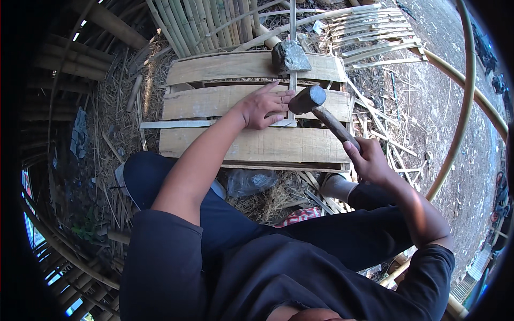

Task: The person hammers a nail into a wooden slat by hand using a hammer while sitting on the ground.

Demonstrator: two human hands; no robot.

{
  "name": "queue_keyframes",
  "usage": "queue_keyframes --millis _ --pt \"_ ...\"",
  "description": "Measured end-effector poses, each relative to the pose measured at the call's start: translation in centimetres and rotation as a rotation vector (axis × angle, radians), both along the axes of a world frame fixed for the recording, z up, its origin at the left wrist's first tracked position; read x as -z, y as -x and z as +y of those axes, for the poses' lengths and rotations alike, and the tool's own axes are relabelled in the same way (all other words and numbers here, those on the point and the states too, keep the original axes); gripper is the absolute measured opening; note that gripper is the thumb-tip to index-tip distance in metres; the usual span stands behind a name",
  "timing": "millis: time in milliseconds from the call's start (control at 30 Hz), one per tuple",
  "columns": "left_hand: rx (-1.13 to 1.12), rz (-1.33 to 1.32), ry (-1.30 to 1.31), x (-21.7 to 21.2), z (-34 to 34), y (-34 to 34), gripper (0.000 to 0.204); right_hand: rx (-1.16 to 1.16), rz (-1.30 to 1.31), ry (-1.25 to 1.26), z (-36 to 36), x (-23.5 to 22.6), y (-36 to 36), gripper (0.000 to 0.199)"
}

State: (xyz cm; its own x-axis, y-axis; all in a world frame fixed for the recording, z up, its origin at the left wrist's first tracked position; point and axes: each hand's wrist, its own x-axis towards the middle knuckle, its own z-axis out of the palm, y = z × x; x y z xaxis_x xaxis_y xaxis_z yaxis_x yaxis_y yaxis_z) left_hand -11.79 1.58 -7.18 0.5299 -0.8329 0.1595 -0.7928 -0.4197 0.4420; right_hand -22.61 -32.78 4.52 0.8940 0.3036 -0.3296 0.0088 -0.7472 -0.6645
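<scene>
My left hand (262,107) lies over the slatted wooden top, fingers stretched and spread. Its fingertips touch an upright thin strip (292,85), while the thumb reaches toward the crossing of that strip with a pale flat strip (176,124) laid sideways. Whether something small sits under the fingertips is hidden. In my right hand (369,160) is the wooden handle of a hammer (334,124). Its dark, thick head hangs just right of my left fingertips, above the strips. A rough grey stone block (290,58) rests on the upright strip at the far side.
The low top has wide pale planks (251,144) with gaps between. Bamboo poles (206,27) stand behind, and a slatted bamboo panel (375,35) lies far right. A curved bamboo pole (468,96) arches at right. A clear plastic bag (250,182) lies near my legs.
</scene>
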Motion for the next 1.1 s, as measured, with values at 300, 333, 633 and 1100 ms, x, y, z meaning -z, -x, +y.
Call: queue_keyframes --millis 300,333,633,1100 --pt "-0.022 -0.028 0.067 -0.2 -0.3 0.4 0.039 0.05 0.143 0.09 1.2 -0.9 -0.7 0.072" --pt "-0.015 -0.035 0.066 -0.4 -0.3 0.5 0.039 0.073 0.151 0.107 1.6 -1.7 -0.8 0.075" --pt "-0.016 -0.07 0.004 0.0 -0.2 0.5 0.044 0.119 0.228 0.287 1.8 -1.5 0.1 0.083" --pt "-0.035 -0.004 0.01 -0.3 0.2 0.5 0.024 0.064 0.107 0.297 2.9 0.9 0.5 0.081"
